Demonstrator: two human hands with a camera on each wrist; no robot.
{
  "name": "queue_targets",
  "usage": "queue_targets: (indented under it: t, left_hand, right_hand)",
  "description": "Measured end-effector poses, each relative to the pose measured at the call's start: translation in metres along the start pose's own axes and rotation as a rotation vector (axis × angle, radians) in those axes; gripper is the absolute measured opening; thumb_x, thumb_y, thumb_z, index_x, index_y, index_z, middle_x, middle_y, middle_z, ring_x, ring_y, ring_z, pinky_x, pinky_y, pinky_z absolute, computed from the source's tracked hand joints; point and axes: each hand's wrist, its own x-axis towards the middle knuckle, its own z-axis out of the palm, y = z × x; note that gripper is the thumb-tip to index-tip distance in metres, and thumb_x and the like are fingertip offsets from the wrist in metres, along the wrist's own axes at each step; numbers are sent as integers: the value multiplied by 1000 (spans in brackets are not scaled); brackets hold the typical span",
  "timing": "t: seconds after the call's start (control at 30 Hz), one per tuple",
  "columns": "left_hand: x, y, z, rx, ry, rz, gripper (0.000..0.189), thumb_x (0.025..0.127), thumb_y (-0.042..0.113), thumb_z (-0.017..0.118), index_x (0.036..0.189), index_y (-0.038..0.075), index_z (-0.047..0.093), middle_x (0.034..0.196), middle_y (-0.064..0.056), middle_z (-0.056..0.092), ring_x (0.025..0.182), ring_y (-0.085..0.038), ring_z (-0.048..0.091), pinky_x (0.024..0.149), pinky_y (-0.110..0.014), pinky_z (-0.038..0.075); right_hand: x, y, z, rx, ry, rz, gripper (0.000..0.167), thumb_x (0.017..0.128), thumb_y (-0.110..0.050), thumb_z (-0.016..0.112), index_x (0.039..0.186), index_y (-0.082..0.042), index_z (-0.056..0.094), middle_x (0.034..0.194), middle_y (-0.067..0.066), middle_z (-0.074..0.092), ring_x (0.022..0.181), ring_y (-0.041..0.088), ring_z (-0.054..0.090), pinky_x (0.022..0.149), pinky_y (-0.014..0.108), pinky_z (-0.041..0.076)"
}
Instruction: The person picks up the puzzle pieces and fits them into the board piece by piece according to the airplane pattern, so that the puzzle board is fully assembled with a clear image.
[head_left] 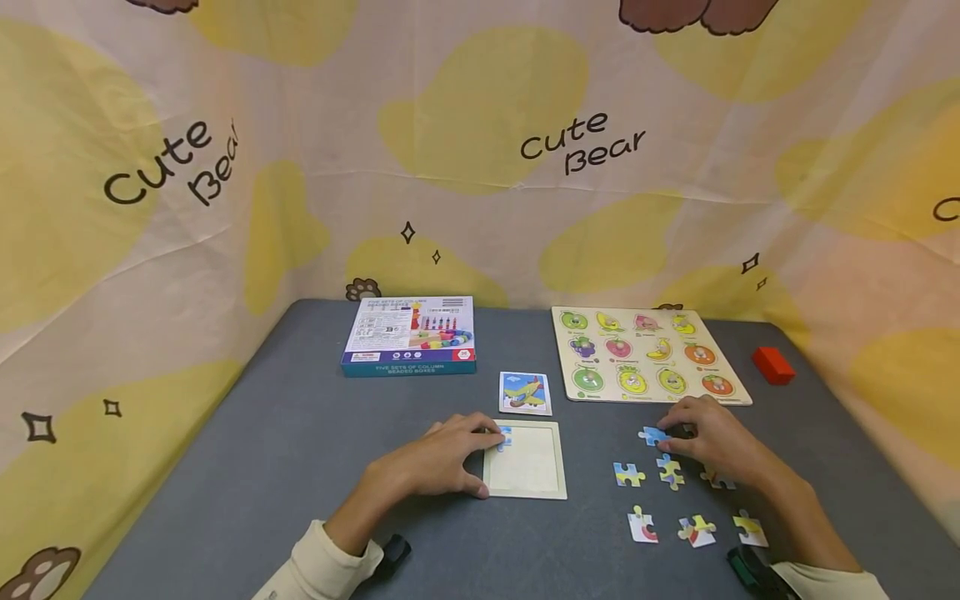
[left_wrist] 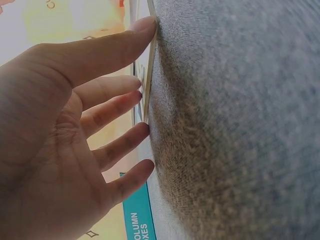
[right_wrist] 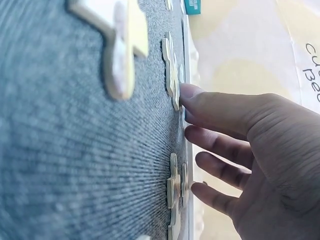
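My left hand (head_left: pixel 446 454) lies at the left side of a shallow square wooden puzzle tray (head_left: pixel 525 479). Its fingertips touch a blue puzzle piece (head_left: pixel 506 433) in the tray's upper left corner, while the thumb (left_wrist: pixel 142 30) rests against the tray's edge, the other fingers fairly straight. To the right, my right hand (head_left: pixel 712 433) pinches another blue puzzle piece (head_left: pixel 651 435) by thumb and forefinger, low over the table. Loose puzzle pieces lie nearby, among them a blue-and-yellow piece (head_left: pixel 628 475) and a white-and-red piece (head_left: pixel 642 527). One piece (head_left: pixel 717 477) is partly hidden by the right wrist.
Behind the tray lies a small airplane picture card (head_left: pixel 525 393). A boxed bead set (head_left: pixel 408 337) sits at the back left. The fruit board (head_left: pixel 648 354) occupies the back right, beside a red block (head_left: pixel 772 365). Printed cloth (head_left: pixel 480 208) hangs behind the grey table (head_left: pixel 262 467).
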Motion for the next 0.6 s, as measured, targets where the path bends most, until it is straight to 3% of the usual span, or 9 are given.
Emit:
queue_targets:
  t: [0.3,0.6]
  left_hand:
    - [0,-1,1,3,12,8,72,90,32,86,153,13,58,151,-1,53,135,-24,49,110,-52,39]
    - [0,-1,0,-4,8,6,71,90,32,86,153,14,58,151,-1,53,135,-24,49,110,-52,39]
  right_hand:
    - [-1,-1,0,3,0,42,20,87,-32,89,98,-17,82,100,-7,70,99,20,55,85,42,45]
    - [3,-8,-1,-26,4,21,20,86,-31,89,97,-17,81,100,-6,70,98,21,55,86,44,46]
